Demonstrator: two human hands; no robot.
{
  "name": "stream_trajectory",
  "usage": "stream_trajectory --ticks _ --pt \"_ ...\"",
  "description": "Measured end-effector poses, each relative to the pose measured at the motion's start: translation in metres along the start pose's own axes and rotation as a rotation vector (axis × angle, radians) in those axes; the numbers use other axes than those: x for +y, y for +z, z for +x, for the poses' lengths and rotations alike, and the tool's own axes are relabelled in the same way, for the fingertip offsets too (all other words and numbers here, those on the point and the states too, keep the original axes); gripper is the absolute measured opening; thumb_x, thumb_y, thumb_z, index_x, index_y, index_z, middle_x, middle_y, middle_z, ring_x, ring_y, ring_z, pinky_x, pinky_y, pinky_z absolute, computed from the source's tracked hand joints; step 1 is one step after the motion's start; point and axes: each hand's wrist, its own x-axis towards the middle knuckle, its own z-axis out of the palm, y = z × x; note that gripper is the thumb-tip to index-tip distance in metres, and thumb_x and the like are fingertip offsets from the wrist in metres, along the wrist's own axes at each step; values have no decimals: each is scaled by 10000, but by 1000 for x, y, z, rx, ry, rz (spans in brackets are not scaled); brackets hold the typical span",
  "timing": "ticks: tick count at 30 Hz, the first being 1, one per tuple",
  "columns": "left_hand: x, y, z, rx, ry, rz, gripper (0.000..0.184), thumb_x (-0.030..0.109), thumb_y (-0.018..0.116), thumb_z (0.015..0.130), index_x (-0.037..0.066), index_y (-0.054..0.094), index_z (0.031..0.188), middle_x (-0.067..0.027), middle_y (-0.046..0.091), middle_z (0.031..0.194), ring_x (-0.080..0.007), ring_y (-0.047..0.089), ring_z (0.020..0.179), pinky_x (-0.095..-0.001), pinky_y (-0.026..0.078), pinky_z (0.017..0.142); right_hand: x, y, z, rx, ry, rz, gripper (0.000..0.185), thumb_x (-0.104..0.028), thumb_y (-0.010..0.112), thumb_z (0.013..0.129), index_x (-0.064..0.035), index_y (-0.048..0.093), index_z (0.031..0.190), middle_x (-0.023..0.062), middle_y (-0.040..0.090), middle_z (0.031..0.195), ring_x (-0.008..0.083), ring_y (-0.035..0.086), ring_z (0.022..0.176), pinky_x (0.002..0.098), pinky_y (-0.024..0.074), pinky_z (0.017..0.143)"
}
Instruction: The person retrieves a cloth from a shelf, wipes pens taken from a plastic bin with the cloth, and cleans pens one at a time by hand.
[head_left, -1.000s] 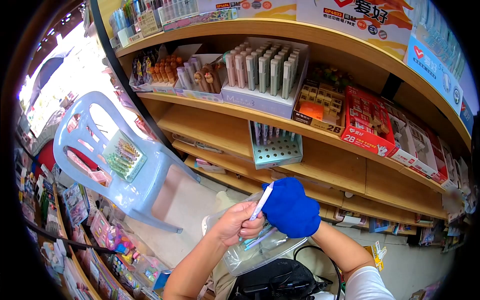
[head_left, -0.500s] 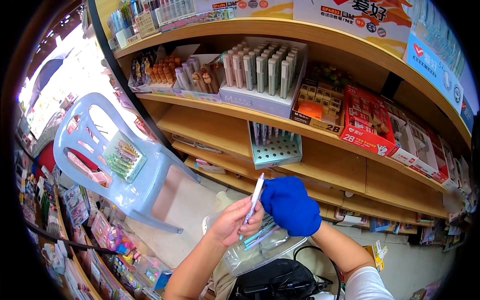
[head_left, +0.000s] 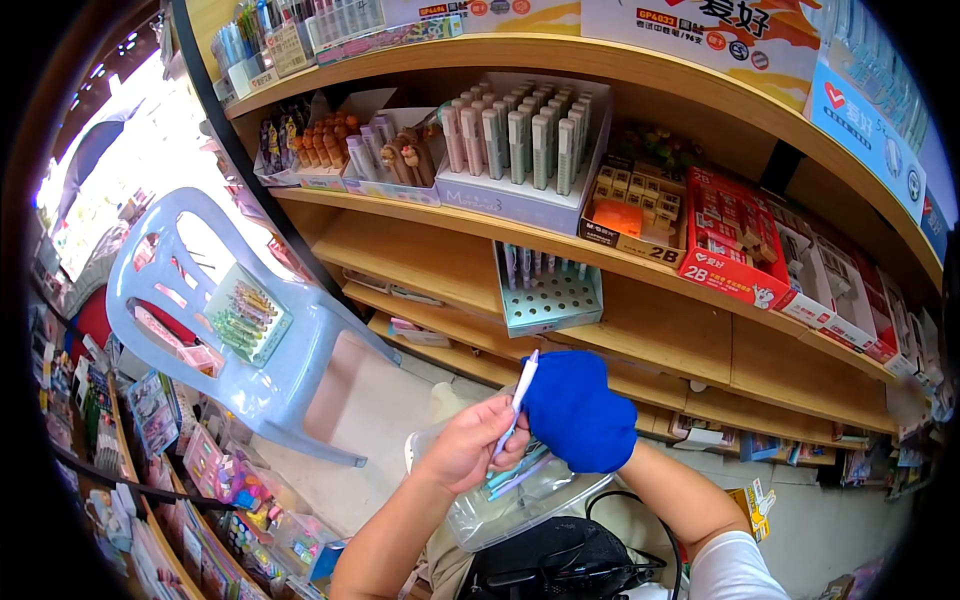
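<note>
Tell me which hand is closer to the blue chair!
Left. The left hand, holding a pen, is right of the blue chair and apart from it; the right hand, hidden by blue cloth, is farther right.

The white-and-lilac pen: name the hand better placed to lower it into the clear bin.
Left, most likely: the left hand grips the pen close to the clear bin, while the right arm ends in a blue cloth hiding its hand.
</note>
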Motion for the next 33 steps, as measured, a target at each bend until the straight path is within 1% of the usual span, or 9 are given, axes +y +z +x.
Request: stream_trajectory --ticks 5,7,10,13,16,19,23,29,33 --pt "-4 0 1 87 -13 69 215 248 455 896 35 469 876 -23 411 616 -91 340 489 -205 286 441 -6 -5 2 -26 -42 -95 134 -201 549 665 -73 556 627 138 538 660 300 542 626 390 404 549" --pt "-4 -2 0 64 -30 50 214 245 454 896 38 468 846 -22 404 603 -91 336 480 -210 288 441 -2 -6 -3 62 -143 -42 128 -195 549 661 -70 556 639 141 536 660 302 539 629 393 404 557" --pt "-2 -2 1 27 -59 19 220 249 455 894 43 465 817 -18 400 594 -93 338 467 -214 293 439 -1 -6 -5 84 -104 -96 134 -190 549 661 -57 555 662 148 538 665 300 540 633 396 403 562" --pt "-2 -5 1 -32 -94 -43 227 258 460 890 46 462 809 -14 401 592 -98 354 462 -216 301 438 -9 -27 0 -47 -26 -14 144 -182 550 661 -40 554 682 151 541 669 302 547 646 396 408 568" --pt "0 -6 1 -97 -121 -68 236 277 455 893 59 448 803 -6 388 605 -90 330 484 -208 282 437 -3 -9 -6 120 -111 -112 132 -173 551 662 -44 555 687 148 546 676 304 550 653 398 413 576" --pt "1 -6 1 -131 -137 -119 232 268 458 889 55 450 798 -10 398 602 -99 360 476 -215 303 437 -1 -9 -8 94 -123 -133 129 -169 551 665 -44 558 695 148 552 697 306 552 668 399 418 590" --pt "0 -8 2 -159 -150 -178 229 263 457 887 51 454 799 -15 407 605 -110 389 476 -225 318 440 -6 -29 -4 9 -94 43 130 -173 549 675 -52 560 720 145 558 724 303 552 689 398 420 605" --pt "-1 -5 0 -141 -122 -130 256 302 421 906 66 450 812 -14 391 633 -105 339 521 -218 277 465 0 -6 -6 2 -85 -13 139 -185 548 688 -56 556 742 141 559 734 302 553 703 399 425 624" --pt "-5 0 -1 -1 -25 -15 240 281 422 911 61 472 831 -23 419 647 -111 369 534 -220 309 480 -5 -13 -5 -44 -80 -74 137 -191 543 698 -58 557 726 139 561 728 300 553 696 396 421 611"
